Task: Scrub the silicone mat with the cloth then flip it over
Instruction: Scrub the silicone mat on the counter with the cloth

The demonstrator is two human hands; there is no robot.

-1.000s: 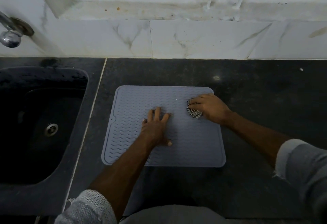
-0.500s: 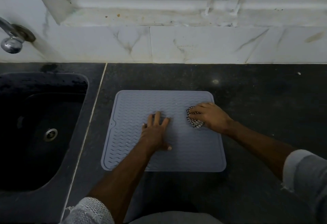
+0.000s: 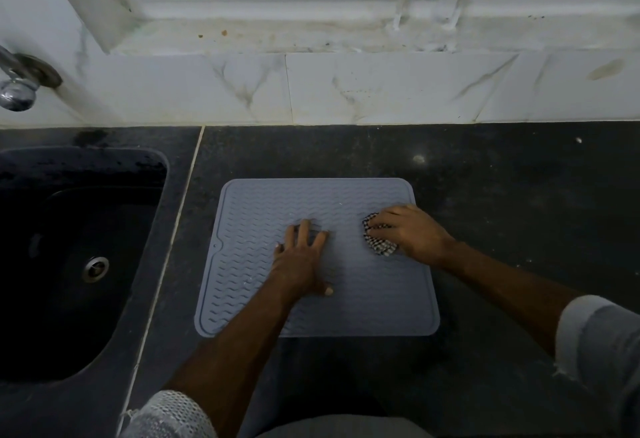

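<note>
Counter (image 3: 485,195): dark stone, sink (image 3: 79,257) at left end.
Silicone mat (image 3: 263,209): grey, ridged face up, flat on counter near front edge, just right of sink. Not flipped.
Left hand (image 3: 301,257): fingers spread flat, pressing mat centre, holding nothing.
Right hand (image 3: 408,233): fingers curled over bunched checked cloth (image 3: 379,247), pressed on mat near right edge.
Judgement: scrubbing stage underway; how much surface covered, cannot tell. Flip remains.

Two bare forearms enter from the bottom edge. The left sleeve (image 3: 169,415), at about 7 o'clock, is pale knit with an open, net-like weave, pushed up toward the elbow. The right sleeve (image 3: 599,344), at about 4 o'clock, is smooth light grey fabric, rolled back with a frayed cuff edge.
</note>
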